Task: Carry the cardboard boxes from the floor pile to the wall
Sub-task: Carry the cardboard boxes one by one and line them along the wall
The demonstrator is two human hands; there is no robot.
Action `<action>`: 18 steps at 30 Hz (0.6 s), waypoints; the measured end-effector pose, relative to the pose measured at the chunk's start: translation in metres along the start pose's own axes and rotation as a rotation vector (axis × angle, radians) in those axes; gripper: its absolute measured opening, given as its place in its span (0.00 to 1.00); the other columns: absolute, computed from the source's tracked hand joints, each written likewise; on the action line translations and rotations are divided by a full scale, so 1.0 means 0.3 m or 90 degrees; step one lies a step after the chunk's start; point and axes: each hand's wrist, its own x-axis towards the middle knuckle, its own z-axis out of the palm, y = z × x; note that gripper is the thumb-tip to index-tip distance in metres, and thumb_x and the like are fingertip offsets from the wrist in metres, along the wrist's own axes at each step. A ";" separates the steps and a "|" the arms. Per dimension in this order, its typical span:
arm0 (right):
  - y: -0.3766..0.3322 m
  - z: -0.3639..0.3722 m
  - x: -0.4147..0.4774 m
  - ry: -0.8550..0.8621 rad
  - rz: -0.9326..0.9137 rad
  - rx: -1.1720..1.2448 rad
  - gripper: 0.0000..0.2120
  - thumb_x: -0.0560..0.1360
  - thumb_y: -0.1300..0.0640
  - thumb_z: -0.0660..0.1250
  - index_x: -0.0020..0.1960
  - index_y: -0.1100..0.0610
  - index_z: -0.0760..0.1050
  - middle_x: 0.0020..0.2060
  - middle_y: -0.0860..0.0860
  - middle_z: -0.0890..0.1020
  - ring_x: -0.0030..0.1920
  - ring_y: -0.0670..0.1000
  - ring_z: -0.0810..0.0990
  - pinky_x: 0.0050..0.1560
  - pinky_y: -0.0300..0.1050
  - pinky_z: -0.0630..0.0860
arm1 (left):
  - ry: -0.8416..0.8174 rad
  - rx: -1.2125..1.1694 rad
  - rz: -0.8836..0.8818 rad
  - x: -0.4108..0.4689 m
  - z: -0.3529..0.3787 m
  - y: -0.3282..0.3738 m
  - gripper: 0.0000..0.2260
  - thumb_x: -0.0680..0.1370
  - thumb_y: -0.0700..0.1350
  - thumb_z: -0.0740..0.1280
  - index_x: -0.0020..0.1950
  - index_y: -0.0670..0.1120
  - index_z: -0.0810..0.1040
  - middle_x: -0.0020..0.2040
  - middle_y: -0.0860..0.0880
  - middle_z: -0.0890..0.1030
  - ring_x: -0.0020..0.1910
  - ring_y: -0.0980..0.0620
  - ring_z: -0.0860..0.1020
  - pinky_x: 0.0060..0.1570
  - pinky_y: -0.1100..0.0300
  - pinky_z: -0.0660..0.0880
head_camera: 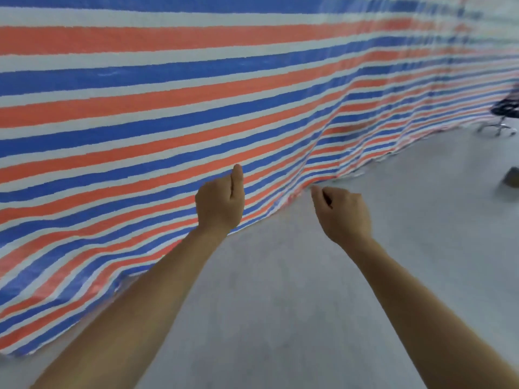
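No cardboard box is clearly in view; a small brownish object (511, 177) at the right edge is too blurred to identify. My left hand (220, 200) is held out in front of me, fingers curled into a fist with the thumb up, holding nothing. My right hand (341, 213) is beside it to the right, fingers curled in, also holding nothing. Both hands hover over the grey floor (280, 290) near the bottom edge of the striped tarp wall (168, 108).
A red, blue and white striped tarp hangs along the left and back, its hem lying wrinkled on the floor. A black office chair (505, 110) with a metal star base stands at the far right by the tarp.
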 end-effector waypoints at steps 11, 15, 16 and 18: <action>0.931 -0.420 0.239 0.240 0.278 -0.138 0.27 0.82 0.46 0.59 0.30 0.60 0.62 0.23 0.54 0.68 0.32 0.63 0.71 0.32 0.49 0.62 | -0.042 -0.228 0.205 0.087 1.021 0.677 0.05 0.79 0.38 0.69 0.53 0.38 0.79 0.44 0.41 0.83 0.40 0.55 0.76 0.43 0.68 0.71; 1.277 -0.570 0.363 0.271 0.322 -0.141 0.27 0.82 0.46 0.59 0.30 0.60 0.61 0.23 0.53 0.67 0.31 0.60 0.69 0.31 0.50 0.61 | -0.193 -0.305 0.141 0.125 1.370 0.951 0.12 0.82 0.40 0.64 0.48 0.31 0.80 0.43 0.35 0.82 0.38 0.46 0.76 0.42 0.66 0.66; 1.343 -0.603 0.397 0.269 0.320 -0.150 0.27 0.82 0.46 0.59 0.30 0.60 0.61 0.22 0.52 0.66 0.30 0.59 0.68 0.30 0.49 0.60 | -0.221 -0.316 0.134 0.136 1.444 1.003 0.14 0.83 0.40 0.63 0.46 0.30 0.80 0.42 0.34 0.82 0.36 0.44 0.75 0.41 0.65 0.66; 1.485 -0.694 0.500 0.277 0.320 -0.137 0.27 0.82 0.46 0.60 0.29 0.59 0.60 0.22 0.52 0.65 0.28 0.57 0.67 0.29 0.48 0.59 | -0.237 -0.349 0.130 0.174 1.597 1.129 0.15 0.83 0.40 0.62 0.45 0.30 0.80 0.40 0.34 0.81 0.35 0.37 0.77 0.41 0.59 0.69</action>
